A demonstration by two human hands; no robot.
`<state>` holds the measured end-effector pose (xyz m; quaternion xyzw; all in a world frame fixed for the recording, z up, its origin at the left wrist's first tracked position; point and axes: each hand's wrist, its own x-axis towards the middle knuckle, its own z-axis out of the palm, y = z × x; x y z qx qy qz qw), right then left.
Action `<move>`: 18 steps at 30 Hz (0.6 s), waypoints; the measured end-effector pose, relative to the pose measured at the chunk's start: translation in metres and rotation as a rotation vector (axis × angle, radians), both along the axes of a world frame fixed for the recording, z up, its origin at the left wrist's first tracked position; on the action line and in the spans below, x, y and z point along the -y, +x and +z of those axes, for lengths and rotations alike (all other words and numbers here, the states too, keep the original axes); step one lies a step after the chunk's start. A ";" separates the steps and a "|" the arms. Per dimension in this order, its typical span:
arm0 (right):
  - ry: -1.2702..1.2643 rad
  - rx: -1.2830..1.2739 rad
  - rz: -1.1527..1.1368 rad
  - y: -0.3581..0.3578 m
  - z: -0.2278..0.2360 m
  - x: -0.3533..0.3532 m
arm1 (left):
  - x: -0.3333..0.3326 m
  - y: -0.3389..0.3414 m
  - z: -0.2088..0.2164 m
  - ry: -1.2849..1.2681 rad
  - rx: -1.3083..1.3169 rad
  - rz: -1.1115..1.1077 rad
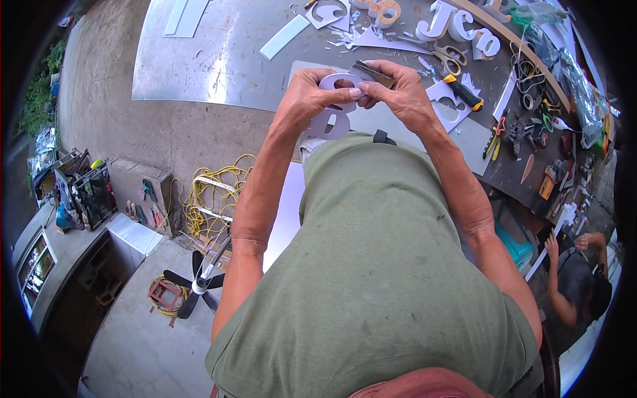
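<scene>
Over the near edge of the work table, my left hand (310, 94) pinches a flat white figure-eight cutout (342, 125) between thumb and fingers. Its lower loop hangs below the hand. My right hand (398, 91) is closed on a thin dark-grey strip (363, 69), which looks like metal or sandpaper; its exact kind is unclear. The thumbs meet at the cutout's right edge, where the strip is close to it. Just right of my right hand lie a yellow-and-black utility knife (463, 93) and a white offcut sheet (458, 109) with shapes cut out.
Scissors (450, 61), white raised letters (434, 21) and scraps lie on the far table. Pliers (494, 140) and other tools crowd its right side. A person (576, 288) works at lower right. A fan (199, 285) and yellow cord (212, 192) are at left.
</scene>
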<state>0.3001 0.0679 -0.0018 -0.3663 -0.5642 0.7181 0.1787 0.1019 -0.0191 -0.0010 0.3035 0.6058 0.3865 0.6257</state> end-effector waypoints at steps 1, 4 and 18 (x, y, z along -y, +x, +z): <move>0.023 -0.007 0.009 0.001 0.000 0.002 | -0.001 0.001 0.001 -0.005 0.003 -0.003; -0.013 -0.057 -0.011 0.007 0.006 0.004 | -0.003 0.003 0.004 -0.028 -0.040 -0.012; 0.218 0.052 -0.248 0.019 0.020 0.035 | -0.007 0.015 0.012 -0.045 0.217 0.046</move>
